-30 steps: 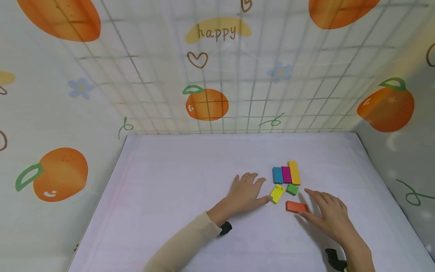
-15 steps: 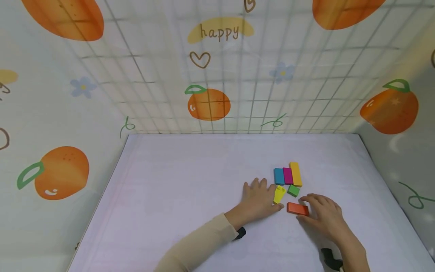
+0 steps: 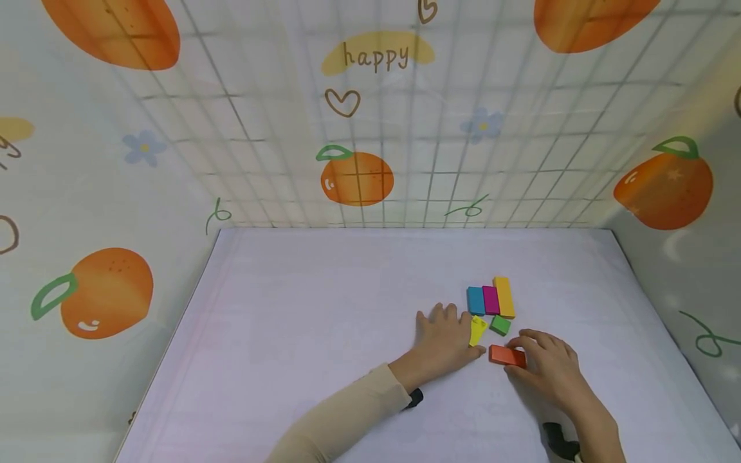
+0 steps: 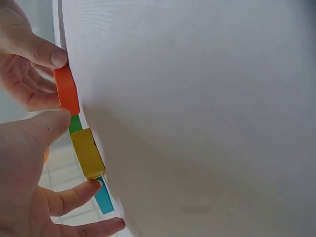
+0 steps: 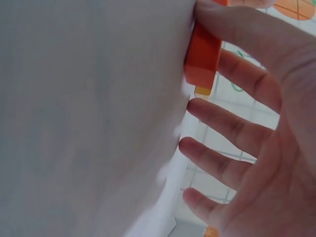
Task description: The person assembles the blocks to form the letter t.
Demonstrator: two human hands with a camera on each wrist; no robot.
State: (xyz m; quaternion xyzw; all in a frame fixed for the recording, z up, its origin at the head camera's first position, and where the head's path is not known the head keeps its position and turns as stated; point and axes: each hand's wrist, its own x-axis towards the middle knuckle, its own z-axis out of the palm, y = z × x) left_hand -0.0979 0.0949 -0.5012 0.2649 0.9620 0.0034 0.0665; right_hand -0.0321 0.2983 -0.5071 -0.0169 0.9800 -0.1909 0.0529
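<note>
My left hand (image 3: 442, 341) spans a small yellow block (image 3: 477, 330) that lies on the white table. In the left wrist view, the index fingertip touches one end of that yellow block (image 4: 89, 154) and the thumb is at the other end. My right hand (image 3: 552, 370) holds an orange-red block (image 3: 502, 354) between thumb and index finger, low at the table. The right wrist view shows the thumb on the near side of this orange-red block (image 5: 203, 54), with the other fingers spread apart. A green block (image 3: 500, 325) lies between and beyond the hands.
Behind the yellow and green blocks, a blue block (image 3: 475, 301), a magenta block (image 3: 490, 299) and a longer amber-yellow block (image 3: 504, 297) lie side by side. The white table (image 3: 324, 289) extends left of them. A printed cloth (image 3: 393, 128) hangs behind the table.
My left hand has moved right and its thumb and index finger have come around the yellow block. My right hand's index finger has closed in toward the thumb at the orange-red block.
</note>
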